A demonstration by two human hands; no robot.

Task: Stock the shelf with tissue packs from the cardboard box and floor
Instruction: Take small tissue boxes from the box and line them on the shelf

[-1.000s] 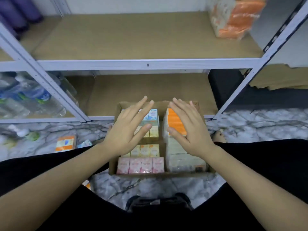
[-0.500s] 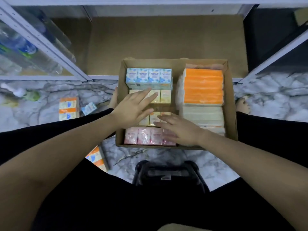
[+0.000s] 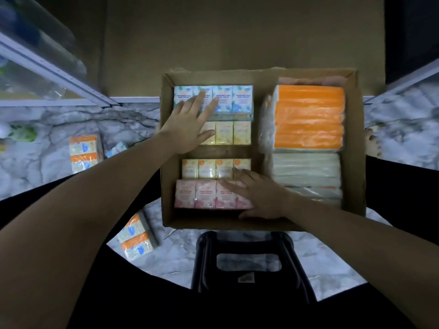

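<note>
Left hand (image 3: 187,129) has reached the blue packs (image 3: 213,99).

Dim light noted. White-grey marbled floor (image 3: 59,129) seen; black stool (image 3: 249,264) stood on it; brown wall (image 3: 237,32) behind.

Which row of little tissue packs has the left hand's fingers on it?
The blue row at the far end of the box. The left hand reaches onto it; the yellow rows and the pink row lie nearer.

Dim, murky light; edges bend wide-angle, corners fall into soft shadow.
</note>
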